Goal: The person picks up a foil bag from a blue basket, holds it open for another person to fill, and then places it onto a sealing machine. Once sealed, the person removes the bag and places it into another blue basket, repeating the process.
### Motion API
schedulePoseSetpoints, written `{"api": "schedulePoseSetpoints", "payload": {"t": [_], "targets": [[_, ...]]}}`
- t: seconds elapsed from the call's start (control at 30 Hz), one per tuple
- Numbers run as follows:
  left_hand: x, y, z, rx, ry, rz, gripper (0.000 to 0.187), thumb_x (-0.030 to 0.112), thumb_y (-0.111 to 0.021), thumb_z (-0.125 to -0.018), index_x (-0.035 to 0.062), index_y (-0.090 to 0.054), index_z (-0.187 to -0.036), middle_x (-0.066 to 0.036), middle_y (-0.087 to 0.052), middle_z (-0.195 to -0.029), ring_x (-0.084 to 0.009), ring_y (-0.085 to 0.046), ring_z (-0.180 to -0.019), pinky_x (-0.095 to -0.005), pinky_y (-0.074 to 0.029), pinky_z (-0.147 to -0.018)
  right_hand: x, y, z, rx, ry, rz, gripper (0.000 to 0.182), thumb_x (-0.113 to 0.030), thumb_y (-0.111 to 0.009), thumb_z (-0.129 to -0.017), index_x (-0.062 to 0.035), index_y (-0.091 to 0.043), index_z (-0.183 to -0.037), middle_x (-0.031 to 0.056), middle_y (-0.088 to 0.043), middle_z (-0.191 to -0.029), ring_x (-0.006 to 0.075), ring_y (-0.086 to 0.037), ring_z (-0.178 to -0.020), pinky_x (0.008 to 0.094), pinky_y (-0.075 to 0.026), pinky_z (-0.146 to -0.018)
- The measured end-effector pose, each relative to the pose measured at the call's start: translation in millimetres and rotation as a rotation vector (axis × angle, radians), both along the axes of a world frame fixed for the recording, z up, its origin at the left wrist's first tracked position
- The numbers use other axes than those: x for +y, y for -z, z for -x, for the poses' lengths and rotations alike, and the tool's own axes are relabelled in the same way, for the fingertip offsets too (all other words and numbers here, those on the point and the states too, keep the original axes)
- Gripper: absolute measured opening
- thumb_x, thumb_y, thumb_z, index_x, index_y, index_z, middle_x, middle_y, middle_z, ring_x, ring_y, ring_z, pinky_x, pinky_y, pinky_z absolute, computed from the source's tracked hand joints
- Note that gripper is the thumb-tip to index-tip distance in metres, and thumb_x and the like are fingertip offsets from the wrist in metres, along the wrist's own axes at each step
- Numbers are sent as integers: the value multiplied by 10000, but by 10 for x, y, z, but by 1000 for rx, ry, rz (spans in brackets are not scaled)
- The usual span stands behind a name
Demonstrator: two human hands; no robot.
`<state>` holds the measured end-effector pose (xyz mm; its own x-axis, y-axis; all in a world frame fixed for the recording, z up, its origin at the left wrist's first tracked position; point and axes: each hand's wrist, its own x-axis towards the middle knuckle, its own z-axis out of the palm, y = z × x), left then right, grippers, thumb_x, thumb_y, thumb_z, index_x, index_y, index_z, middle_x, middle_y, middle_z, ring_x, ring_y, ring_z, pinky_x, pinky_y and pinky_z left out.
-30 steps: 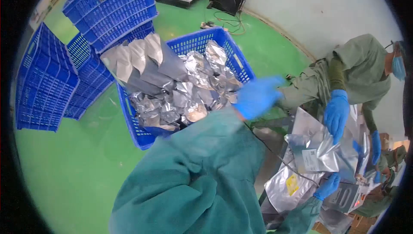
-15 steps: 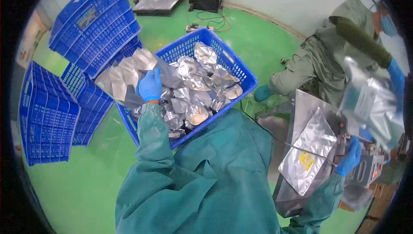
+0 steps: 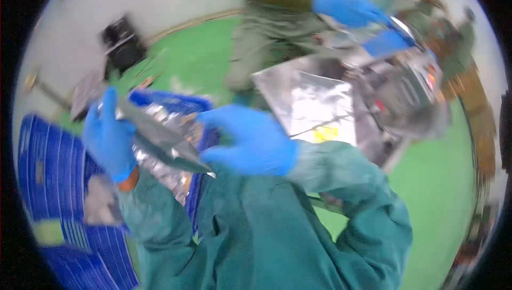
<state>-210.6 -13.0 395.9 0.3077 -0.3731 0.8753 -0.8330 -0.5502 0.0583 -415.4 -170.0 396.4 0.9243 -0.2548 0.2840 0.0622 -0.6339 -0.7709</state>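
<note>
Head view, blurred: at left of frame I see my left hand gripping a silver foil pouch over the blue crate; at centre my right hand pinches the pouch's other end; upper right, a co-worker's gloved hand

You're on a factory packing floor: green painted floor underfoot, plain pale wall behind. Blue plastic crates stack at your left, 1 of them heaped with crinkled silver foil pouches. A metal work table carries a large foil bag, and a co-worker in an olive work suit with blue gloves handles more there.
</note>
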Motion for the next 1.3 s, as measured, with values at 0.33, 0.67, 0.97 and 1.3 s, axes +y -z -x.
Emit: {"api": "schedulePoseSetpoints", "payload": {"t": [0.33, 0.67, 0.97, 1.3], "targets": [[-1490, -664, 1405, 939, 1013, 574, 142, 122, -662, -814, -10, -617, -787, -30, -541, -654, -69, -491, -522, -230, -391, -441, -535, -345, 290, -352, 552, 500, 131, -194, -566, -809, -87, -604, -874, 127, -606, -735, 328, -600, -689, 403, -483, -576], [-1900, -159, 1774, 507, 1161, 284, 87, 47, -641, -791, -16, -616, -846, -82, -628, -811, -118, -562, -668, -235, -448, -595, -1541, 552, 1232, -460, 707, 240, 123, 36, -597, -785, -5, -622, -898, 109, -597, -742, 167, -571, -689, 294, -454, -633], [-1846, 1407, 1267, 1015, 731, 433, 300, 178, -519, -864, -45, -537, -1064, -125, -598, -1025, -201, -542, -944, -315, -413, -838, -1538, 541, 1216, -443, 735, -1, 131, 41, -562, -806, -7, -633, -905, 88, -616, -767, 167, -582, -657, 290, -466, -611], [-2543, 884, 1189, 1024, 821, 420, 275, 232, -482, -930, -29, -554, -977, -74, -567, -922, -191, -514, -831, -329, -436, -748, -1859, 530, 1232, -520, 970, 341, 162, -186, -601, -763, -53, -641, -848, 167, -594, -786, 346, -577, -761, 406, -462, -699]]}}
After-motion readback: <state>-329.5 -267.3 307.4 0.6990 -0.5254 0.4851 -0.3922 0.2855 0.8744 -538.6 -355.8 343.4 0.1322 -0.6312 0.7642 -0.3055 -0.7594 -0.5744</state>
